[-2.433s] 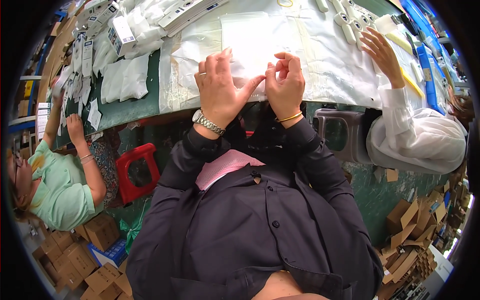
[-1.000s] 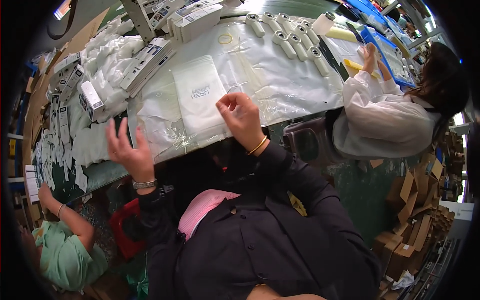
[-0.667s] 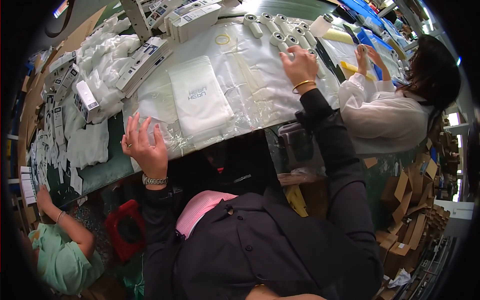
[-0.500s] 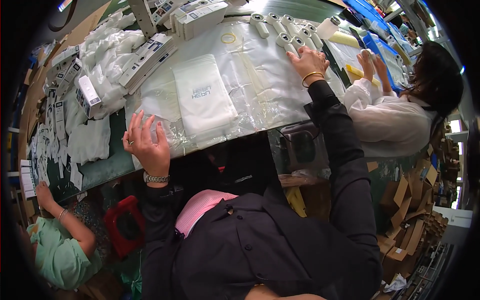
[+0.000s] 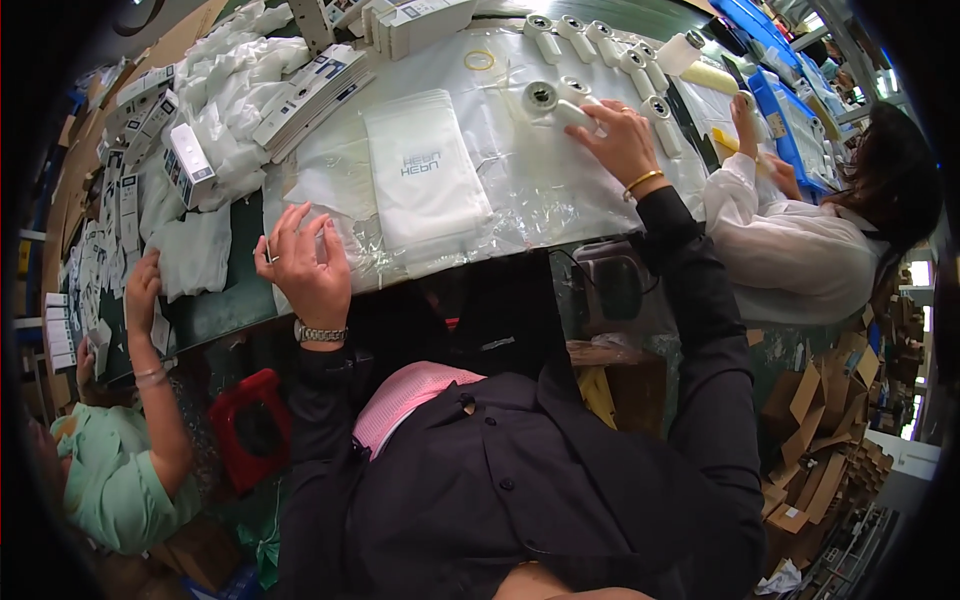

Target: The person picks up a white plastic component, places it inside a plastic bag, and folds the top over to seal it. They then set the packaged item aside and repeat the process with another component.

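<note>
Right hand: stretched out far over the table, the right hand (image 5: 622,143) is closed around a white cylinder-shaped part with a round dark lens end (image 5: 556,105). Fingers curl over the back half, so the lens end sticks out to the left.

Left hand: the left hand (image 5: 308,265) is up near the table's front edge, fingers spread and loose, holding nothing. The fingertips sit at the edge of the crinkly clear plastic sheet (image 5: 520,190), but can't really tell if they touch it. Metal wristwatch (image 5: 320,333) on that wrist, gold bangle (image 5: 641,181) on the other one.

Where the part is: on the clear sheet, toward the far right of the table, just in front of a row of the same white lens parts (image 5: 600,45) lined up along the far edge.

Middle of the table: a flat white padded pouch (image 5: 425,178) lies on the sheet between the two hands, well apart from the right one. A yellow rubber band (image 5: 479,60) lies behind it.

Left side: heaps of white bagged items (image 5: 225,120) and a fanned stack of slim white boxes (image 5: 310,85) on the green table (image 5: 215,310).

Other people: one in a white top (image 5: 800,260) on the right, hands on a blue tray (image 5: 790,110); one in a green shirt (image 5: 105,480) at lower left, hand up by the small cartons (image 5: 100,250).

Floor: red stool (image 5: 250,425) under the table, flattened cardboard (image 5: 830,420) at right.
</note>
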`<state>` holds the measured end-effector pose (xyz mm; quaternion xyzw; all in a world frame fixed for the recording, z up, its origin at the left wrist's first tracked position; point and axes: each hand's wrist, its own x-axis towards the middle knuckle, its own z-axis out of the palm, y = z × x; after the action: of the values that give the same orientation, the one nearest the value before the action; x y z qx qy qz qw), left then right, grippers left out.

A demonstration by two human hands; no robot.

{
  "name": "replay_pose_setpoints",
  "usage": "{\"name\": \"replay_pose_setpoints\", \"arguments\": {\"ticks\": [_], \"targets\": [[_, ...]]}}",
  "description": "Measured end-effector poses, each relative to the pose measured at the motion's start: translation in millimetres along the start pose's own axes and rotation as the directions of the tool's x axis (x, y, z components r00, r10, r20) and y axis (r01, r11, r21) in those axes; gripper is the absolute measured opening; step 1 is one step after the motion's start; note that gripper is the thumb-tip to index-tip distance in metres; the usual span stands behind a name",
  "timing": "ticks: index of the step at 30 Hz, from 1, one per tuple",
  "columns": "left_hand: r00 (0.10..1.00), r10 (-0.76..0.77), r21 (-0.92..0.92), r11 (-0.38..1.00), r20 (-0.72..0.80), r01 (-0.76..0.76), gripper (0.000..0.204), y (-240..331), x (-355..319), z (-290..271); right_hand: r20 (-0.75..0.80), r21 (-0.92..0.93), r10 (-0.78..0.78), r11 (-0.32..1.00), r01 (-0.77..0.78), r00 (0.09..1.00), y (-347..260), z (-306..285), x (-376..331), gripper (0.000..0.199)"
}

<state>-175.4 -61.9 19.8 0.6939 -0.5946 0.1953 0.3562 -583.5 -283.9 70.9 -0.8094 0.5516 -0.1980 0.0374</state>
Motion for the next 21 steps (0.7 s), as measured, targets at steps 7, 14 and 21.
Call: {"name": "replay_pose_setpoints", "arguments": {"ticks": [7, 14, 21], "targets": [[1.000, 0.016, 0.004, 1.000, -0.017, -0.015, 0.010, -1, 1, 3, 0.058, 0.092, -0.400, 0.915, 0.394, 0.915, -21, -18, -45, 0.042], [0.999, 0.024, 0.005, 1.000, -0.028, -0.024, 0.011, -2, -1, 1, 0.032, 0.008, -0.524, 0.852, 0.524, 0.851, -4, -17, -50, 0.043], [0.993, 0.100, -0.192, 0.978, 0.057, -0.087, 0.016, 11, 4, -9, -0.092, -0.025, -0.452, 0.892, 0.452, 0.887, -60, -21, -76, 0.041]]}}
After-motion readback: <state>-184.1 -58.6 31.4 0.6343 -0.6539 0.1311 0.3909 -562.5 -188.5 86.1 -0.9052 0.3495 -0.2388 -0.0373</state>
